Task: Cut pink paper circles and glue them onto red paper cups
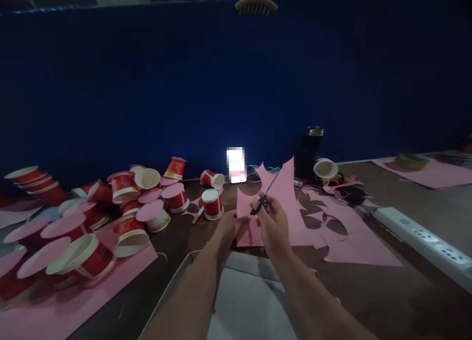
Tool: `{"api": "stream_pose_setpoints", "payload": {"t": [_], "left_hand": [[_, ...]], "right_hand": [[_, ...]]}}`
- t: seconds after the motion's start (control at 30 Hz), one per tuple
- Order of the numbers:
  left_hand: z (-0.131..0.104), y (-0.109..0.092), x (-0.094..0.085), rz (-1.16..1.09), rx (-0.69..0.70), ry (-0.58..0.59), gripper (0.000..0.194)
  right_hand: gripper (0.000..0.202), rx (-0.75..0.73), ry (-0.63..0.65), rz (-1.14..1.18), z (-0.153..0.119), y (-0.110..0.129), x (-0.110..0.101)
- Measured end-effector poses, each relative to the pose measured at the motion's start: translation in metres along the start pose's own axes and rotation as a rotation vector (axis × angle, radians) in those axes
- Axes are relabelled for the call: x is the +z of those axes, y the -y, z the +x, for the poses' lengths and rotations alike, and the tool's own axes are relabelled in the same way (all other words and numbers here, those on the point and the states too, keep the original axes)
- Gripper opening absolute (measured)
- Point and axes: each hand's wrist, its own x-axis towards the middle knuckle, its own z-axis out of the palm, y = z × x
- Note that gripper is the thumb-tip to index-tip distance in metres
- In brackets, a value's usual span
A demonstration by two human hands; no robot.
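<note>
My right hand (pixel 273 222) is closed round the dark handle of a pair of scissors (pixel 263 199), whose blades point up and away over a pink paper sheet (pixel 295 222). Curved pieces have been cut out of the sheet's upper edge. At its left edge my left hand (pixel 231 224) has its fingers bent against the pink paper, holding it. A red and white paper cup (pixel 212 205) stands just beyond my left hand, with an orange-brown stick (pixel 197 216) beside it.
Many red cups (pixel 129 231), several with pink discs, crowd the left side. A lit phone (pixel 236 165) stands at the back, with a black bottle (pixel 310 150) to its right. Pink scraps (pixel 354 231) and a white power strip (pixel 424 241) lie right. A grey-white box (pixel 250 300) is below my arms.
</note>
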Motion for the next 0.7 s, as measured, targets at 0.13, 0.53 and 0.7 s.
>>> {"api": "stream_pose_setpoints", "payload": {"t": [0.13, 0.53, 0.7], "left_hand": [[-0.013, -0.008, 0.003, -0.239, -0.023, 0.160, 0.046], [-0.027, -0.014, 0.004, -0.055, -0.260, 0.488, 0.032], [-0.019, 0.002, 0.006, 0.215, -0.132, 0.473, 0.025]], "right_hand": [[0.040, 0.000, 0.043, 0.028, -0.005, 0.004, 0.002], [0.040, 0.040, 0.077, 0.037, -0.012, 0.011, 0.004], [0.040, 0.044, 0.077, 0.028, -0.013, 0.010, 0.005]]}}
